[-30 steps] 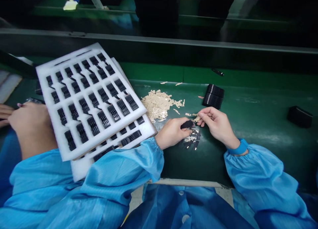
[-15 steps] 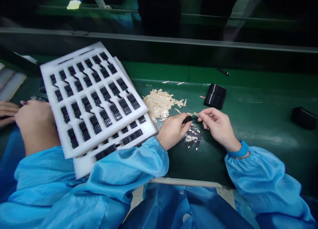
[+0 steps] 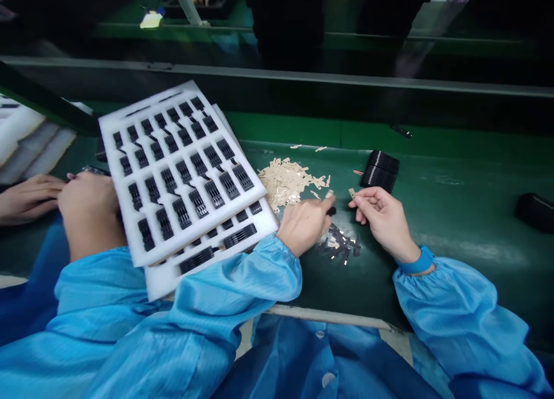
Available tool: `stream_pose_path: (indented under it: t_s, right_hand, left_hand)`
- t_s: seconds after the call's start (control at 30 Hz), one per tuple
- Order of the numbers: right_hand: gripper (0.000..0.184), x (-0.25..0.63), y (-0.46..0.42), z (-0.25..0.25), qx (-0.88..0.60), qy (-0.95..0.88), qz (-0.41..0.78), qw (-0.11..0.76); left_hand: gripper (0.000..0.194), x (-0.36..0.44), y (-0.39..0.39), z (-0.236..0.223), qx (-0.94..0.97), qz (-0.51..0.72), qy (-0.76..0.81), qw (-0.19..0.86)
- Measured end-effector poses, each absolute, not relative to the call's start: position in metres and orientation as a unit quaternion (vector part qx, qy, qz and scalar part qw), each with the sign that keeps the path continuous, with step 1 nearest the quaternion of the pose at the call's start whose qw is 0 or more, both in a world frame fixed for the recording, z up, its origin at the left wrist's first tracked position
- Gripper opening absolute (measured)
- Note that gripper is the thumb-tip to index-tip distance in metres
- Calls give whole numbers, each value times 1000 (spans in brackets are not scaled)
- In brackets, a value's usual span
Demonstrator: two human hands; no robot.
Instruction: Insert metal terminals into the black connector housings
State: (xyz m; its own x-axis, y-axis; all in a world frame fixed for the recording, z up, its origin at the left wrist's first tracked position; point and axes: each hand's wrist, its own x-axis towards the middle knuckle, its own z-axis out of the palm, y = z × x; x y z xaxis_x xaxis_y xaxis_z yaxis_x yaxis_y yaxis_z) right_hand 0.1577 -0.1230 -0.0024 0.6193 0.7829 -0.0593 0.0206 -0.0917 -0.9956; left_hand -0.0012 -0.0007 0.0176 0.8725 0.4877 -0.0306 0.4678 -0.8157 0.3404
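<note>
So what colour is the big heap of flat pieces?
The heap is cream, seen best in the head view.

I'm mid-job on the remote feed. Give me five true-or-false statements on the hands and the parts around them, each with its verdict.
1. The right hand pinches a pale strip. True.
2. The pale pile lies right of the black block. False: the pile lies to its left.
3. The left hand holds a black piece, mostly hidden. True.
4. The top tray carries several rows of black parts. True.
5. The dark strips sit in that tray. False: they lie loose on the table, below the hands in the picture.
</note>
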Motion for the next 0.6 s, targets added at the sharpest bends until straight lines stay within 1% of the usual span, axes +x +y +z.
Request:
stream_pose_path:
  t_s: [0.1,0.17,0.23,0.3,0.37,0.43,0.5,0.6]
  right_hand:
    - [30,158,-123,-3,-667,-299,320,603]
    - [31,158,-123,-2,-665,-303,322,602]
    - [31,158,-123,-2,-662,-308,325,601]
    - [32,158,-123,-2,-658,-311,333,600]
    - [33,156,-123,-2,-650,-313,348,598]
    - [34,154,-124,-1,-642,-316,366,595]
    - [32,151,-125,0,-637,-319,378,591]
    - [27,145,-126,2,-638,-329,388,578]
  left_hand:
    - [43,-3,5,20,925,54,350,137]
    - [38,-4,7,20,915,87,360,163]
    - [30,-3,8,18,905,111,337,233]
    - [19,-2,7,14,884,121,315,324]
    - [19,-1,3,10,854,139,291,408]
    - [20,0,-1,8,834,179,264,450]
    - [15,-1,-5,6,843,233,225,429]
    - [16,-2,-9,3,883,285,170,332]
